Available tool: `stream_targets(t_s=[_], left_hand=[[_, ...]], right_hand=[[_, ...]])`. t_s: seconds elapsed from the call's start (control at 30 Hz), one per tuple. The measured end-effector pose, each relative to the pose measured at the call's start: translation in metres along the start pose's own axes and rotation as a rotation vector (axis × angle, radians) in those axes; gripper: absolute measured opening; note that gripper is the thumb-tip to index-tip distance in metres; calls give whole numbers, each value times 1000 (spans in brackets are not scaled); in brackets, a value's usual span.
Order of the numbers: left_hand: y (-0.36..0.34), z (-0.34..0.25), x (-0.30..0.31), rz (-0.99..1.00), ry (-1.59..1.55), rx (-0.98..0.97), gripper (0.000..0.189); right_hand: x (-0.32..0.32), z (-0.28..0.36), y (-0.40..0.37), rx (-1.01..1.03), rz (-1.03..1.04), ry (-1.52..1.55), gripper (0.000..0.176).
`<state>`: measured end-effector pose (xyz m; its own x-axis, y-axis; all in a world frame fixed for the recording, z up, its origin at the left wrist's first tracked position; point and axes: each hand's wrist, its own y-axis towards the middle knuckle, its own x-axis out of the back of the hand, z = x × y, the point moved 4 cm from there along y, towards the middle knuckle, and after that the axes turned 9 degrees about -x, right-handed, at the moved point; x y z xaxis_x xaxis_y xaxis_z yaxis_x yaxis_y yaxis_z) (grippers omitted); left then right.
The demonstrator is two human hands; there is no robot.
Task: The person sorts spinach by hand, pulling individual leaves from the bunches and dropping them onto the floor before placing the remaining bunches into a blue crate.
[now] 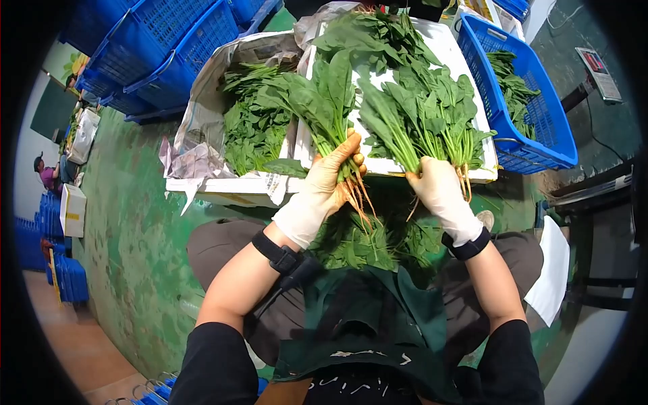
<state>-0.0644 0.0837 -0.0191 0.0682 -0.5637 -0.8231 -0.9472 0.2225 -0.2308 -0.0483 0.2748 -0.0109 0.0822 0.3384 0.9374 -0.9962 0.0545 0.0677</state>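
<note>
Centre frame: left spinach bunch (322, 101) is gripped at the stem base by the gloved left hand (329, 181), fingers wrapped. Right spinach bunch (422, 111) is likewise clasped by the right hand (439, 192). Both are held over the white tray (451, 48). Judged light, limp and bruisable; best taken at the stems.

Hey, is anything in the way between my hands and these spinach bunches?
Nothing visible. The left hand grips the left spinach bunch at its stems, and the right hand grips the right spinach bunch likewise.
</note>
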Motion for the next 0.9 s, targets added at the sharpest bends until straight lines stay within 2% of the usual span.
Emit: stream_targets(t_s=[0.03,0.1,0.17,0.2,0.23,0.3,0.33,0.4,0.43,0.47,0.5,0.57,0.6,0.77,0.83,0.9], left_hand=[[1,2,3,-23,-4,36,13],[3,5,9,-57,-19,27,13],[2,9,13,-101,-3,30,13],[1,12,16,-119,47,31,14],[-6,11,2,-140,128,-28,18],[-10,20,3,-64,207,27,25],[-14,22,-3,-64,181,76,26],[-16,27,-9,-55,180,57,26],[-16,29,-11,23,213,-4,29],[-17,29,-14,103,246,-63,31],[-18,30,-14,103,247,-60,31],[-19,30,-20,159,270,-66,41],[-20,30,-25,126,255,-158,32],[-22,36,-23,82,242,-142,34],[-21,35,-23,96,201,-66,33],[-20,34,-22,94,166,-38,32]], right_hand=[[1,-6,5,-64,39,49,32],[13,-17,9,-204,118,373,34],[23,-16,6,-450,383,967,32],[28,-8,1,-494,442,1207,30],[31,-5,-3,-482,442,1205,30],[31,6,-18,-413,624,1408,33],[28,12,-25,-416,639,1383,33],[23,22,-34,-342,689,1314,32],[19,25,-36,-306,705,1276,32],[19,24,-37,-354,694,1172,31],[15,25,-39,-356,692,1174,31],[25,21,-35,-156,165,953,33],[26,19,-34,-180,125,901,31],[20,19,-36,-192,34,926,21],[19,22,-39,-300,160,1086,21],[23,27,-40,-354,190,1188,21]])
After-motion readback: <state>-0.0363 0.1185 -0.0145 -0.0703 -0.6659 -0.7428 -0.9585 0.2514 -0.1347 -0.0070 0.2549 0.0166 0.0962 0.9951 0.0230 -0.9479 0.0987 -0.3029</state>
